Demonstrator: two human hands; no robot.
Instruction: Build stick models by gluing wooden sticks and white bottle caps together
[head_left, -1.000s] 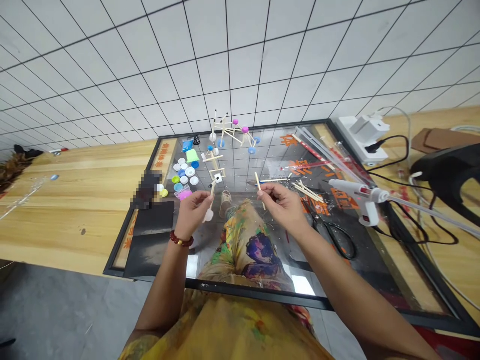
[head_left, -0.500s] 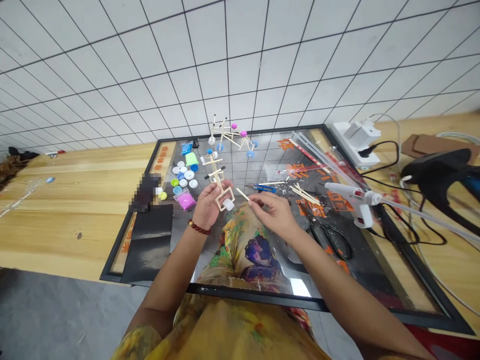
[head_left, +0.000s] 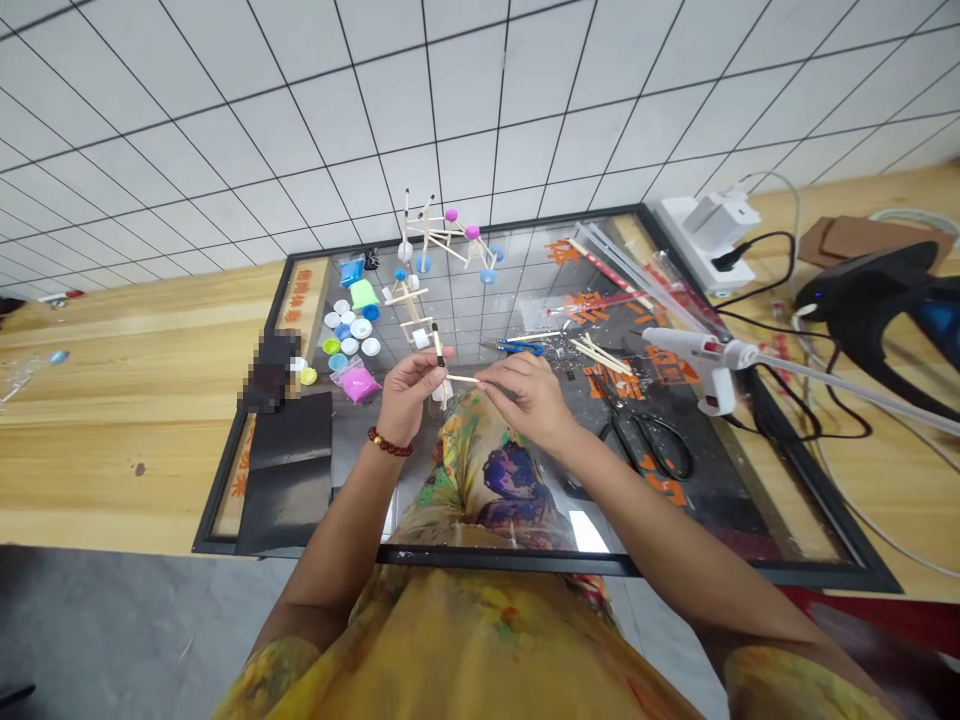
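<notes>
One stick (head_left: 463,379) pinched in right hand (head_left: 531,396), stick model (head_left: 439,346) pinched in left hand (head_left: 406,396), orange lettering (head_left: 587,307) (Chinese characters)

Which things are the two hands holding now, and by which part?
The right hand pinches a pale stick towards its right end. The left hand grips a small stick frame; the exact place is hidden.

Stick (head_left: 462,378) between hands (head_left: 409,398) (head_left: 529,397), caps (head_left: 361,328) left, glue gun (head_left: 686,350) right

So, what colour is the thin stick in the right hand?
The stick is pale cream, seen best in the head view.
</notes>
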